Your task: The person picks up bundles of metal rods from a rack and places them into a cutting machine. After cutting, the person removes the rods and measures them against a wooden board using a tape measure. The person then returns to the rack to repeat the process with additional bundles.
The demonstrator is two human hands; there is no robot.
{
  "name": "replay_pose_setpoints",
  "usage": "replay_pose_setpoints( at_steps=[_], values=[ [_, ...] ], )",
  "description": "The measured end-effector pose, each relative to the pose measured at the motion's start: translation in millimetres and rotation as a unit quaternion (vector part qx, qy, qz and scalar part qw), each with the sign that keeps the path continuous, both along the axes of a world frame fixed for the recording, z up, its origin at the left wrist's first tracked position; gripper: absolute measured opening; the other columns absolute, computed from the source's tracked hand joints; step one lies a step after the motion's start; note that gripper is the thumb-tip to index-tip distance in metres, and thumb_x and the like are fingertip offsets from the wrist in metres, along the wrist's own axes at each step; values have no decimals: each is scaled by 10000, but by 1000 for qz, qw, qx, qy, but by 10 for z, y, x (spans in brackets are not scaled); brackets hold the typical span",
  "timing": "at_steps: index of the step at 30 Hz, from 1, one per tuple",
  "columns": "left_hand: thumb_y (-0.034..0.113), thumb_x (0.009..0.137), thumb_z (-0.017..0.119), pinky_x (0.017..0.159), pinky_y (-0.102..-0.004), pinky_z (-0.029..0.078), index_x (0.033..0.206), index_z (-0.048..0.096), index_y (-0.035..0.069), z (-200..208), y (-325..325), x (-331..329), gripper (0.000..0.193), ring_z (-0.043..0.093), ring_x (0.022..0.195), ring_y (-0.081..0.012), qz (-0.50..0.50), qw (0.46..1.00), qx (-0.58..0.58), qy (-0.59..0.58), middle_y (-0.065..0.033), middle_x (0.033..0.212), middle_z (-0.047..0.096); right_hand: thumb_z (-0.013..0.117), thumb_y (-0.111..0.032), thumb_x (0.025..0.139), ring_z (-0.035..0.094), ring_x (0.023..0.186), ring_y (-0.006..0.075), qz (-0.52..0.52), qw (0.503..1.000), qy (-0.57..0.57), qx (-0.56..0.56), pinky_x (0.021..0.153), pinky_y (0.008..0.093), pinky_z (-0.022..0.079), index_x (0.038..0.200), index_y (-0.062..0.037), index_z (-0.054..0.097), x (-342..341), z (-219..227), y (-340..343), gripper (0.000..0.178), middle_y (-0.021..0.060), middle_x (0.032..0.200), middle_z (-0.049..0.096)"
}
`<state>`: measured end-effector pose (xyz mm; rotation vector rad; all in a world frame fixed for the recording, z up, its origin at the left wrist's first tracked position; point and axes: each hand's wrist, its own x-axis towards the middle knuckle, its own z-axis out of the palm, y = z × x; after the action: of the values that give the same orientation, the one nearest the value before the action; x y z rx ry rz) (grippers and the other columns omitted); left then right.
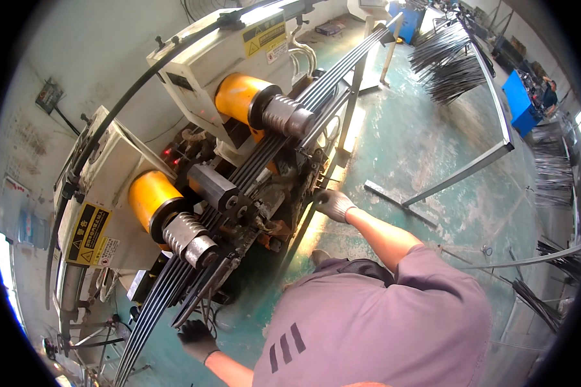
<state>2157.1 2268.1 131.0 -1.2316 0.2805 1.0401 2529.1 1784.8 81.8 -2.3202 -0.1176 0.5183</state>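
Note:
A bundle of long dark metal rods (153,303) runs slantwise through a machine, under two thick ridged steel rollers (190,238) with yellow housings (153,201). My left hand (198,340), in a dark glove, is low on the left by the near end of a dark metal bar (203,284). Its fingers are loosely apart, and I cannot tell whether they touch the bar. Farther up on the right, my right hand (334,205), in a grey glove, has its fingers curled at the machine's side rail (308,216). A dark block (213,187) sits between the rollers.
White machine cabinets (200,71) with yellow warning labels (90,233) stand behind the rods. A black hose (135,106) arches over them. Right of me, a metal frame (461,171) stands on the worn green floor (426,155). Bundles of thin rods (455,77) hang beyond it.

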Motion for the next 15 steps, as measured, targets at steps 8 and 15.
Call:
replay_pose_setpoints(
  at_steps=[8, 15],
  values=[
    [276, 1101, 489, 1042, -499, 515, 1268, 615, -135, 598, 486, 13, 461, 672, 1173, -374, -154, 297, 568, 752, -253, 1272, 685, 757, -364, 983, 728, 1058, 208, -35, 921, 43, 385, 1008, 359, 551, 1323, 19, 716, 234, 1073, 869, 515, 138, 1191, 787],
    [187, 1154, 449, 1062, -428, 554, 1516, 502, -110, 1889, 454, 208, 472, 695, 1180, -326, -129, 242, 554, 786, -241, 1365, 673, 782, -411, 1003, 658, 1227, 239, -85, 840, -14, 536, 1112, 374, 479, 1418, 33, 639, 371, 1145, 1327, 625, 118, 1347, 726]
  ],
)
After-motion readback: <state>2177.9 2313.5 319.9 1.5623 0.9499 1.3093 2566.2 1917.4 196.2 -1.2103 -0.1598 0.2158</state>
